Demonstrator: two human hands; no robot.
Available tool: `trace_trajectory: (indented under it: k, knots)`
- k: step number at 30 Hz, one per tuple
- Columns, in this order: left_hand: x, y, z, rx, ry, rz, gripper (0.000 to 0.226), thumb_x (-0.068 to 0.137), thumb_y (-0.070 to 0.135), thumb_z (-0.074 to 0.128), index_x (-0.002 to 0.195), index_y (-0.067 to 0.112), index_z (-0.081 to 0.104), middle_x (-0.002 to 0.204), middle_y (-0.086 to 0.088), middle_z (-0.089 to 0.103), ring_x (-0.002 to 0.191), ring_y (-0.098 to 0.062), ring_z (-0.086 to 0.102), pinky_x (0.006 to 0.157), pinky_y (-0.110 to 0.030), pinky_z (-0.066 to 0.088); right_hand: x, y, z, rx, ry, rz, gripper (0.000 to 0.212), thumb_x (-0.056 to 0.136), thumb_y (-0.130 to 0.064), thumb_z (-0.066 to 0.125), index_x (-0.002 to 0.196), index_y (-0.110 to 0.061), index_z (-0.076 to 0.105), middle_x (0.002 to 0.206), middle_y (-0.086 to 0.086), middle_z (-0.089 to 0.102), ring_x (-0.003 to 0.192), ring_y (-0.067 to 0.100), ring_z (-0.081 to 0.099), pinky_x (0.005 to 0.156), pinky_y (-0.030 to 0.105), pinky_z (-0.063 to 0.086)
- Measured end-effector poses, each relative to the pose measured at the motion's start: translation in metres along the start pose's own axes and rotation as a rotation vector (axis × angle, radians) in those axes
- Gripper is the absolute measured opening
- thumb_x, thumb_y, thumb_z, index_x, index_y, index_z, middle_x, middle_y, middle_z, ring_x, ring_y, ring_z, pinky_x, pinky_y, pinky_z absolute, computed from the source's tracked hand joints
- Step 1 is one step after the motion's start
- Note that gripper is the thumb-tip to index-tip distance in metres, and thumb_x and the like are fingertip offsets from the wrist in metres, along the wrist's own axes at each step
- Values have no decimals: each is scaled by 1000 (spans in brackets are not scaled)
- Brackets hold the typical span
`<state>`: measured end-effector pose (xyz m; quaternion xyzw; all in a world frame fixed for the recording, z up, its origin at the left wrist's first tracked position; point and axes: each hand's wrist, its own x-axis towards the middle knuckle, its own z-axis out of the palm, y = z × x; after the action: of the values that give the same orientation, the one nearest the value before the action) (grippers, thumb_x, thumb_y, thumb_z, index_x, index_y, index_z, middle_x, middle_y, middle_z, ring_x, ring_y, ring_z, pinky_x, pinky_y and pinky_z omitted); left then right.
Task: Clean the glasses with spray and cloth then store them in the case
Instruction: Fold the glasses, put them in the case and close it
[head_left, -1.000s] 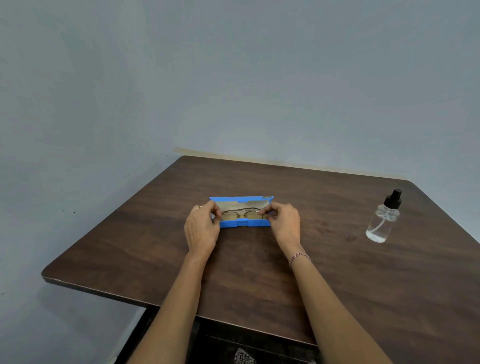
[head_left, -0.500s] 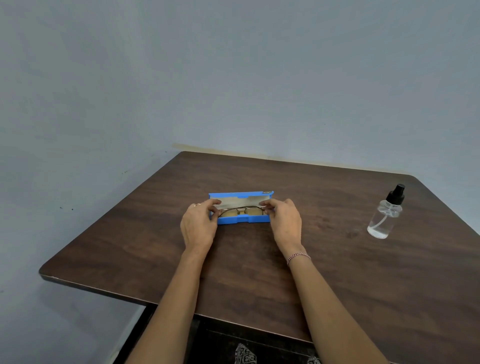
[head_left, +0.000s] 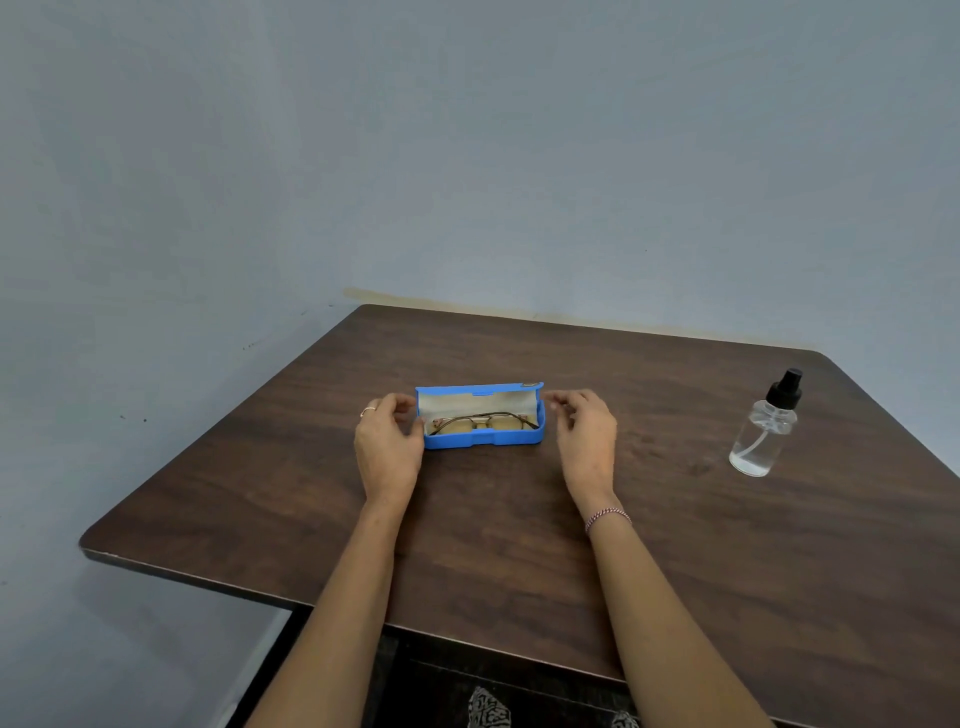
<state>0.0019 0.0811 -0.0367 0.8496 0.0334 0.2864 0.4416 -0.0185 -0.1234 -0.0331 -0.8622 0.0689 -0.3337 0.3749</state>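
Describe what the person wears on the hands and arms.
No sleeves show on either arm. The left hand carries a thin pale ring on one finger. At the wrist of the right hand sits a thin pink-and-white bracelet.

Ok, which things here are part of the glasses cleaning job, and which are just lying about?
For the job: glasses, lying in the open blue case; spray bottle, standing off to the right. No cloth can be made out.
Just there: table; the person's bracelet and ring.
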Motion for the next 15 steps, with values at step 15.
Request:
trace_trajectory:
  k: [15]
  knots:
    - [-17, 33, 15, -160, -103, -305, 27, 85, 6, 66, 112, 6, 68, 108, -7, 71, 86, -7, 59, 80, -17, 43, -2, 21, -24, 175, -120, 441, 24, 87, -17, 65, 108, -4, 69, 99, 7, 72, 94, 17, 67, 91, 28, 49]
